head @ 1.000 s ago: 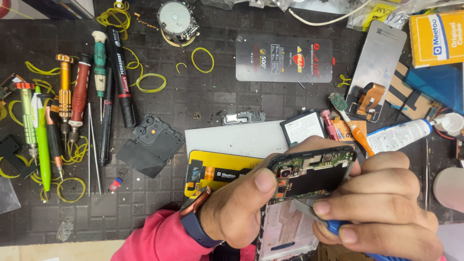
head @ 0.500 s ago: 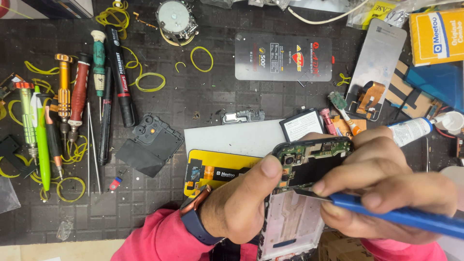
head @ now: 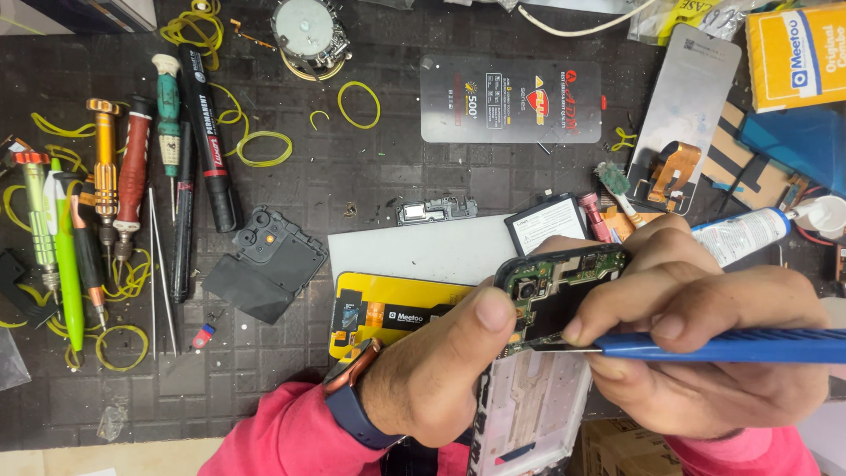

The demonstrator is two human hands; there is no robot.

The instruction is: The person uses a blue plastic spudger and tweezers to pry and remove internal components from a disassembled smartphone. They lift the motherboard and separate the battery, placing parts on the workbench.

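The opened phone frame with green circuit board (head: 555,300), low at centre above the black mat (head: 370,176), is pinched at its edge by the left hand (head: 441,370). It is judged light, thin and fragile, best gripped by the rim. The blue-handled pointed tool (head: 723,345) is clasped in the right hand (head: 696,344).

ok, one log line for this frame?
left hand: grips opened phone | right hand: blue-handled tool, tip at circuit board | mat: screwdrivers
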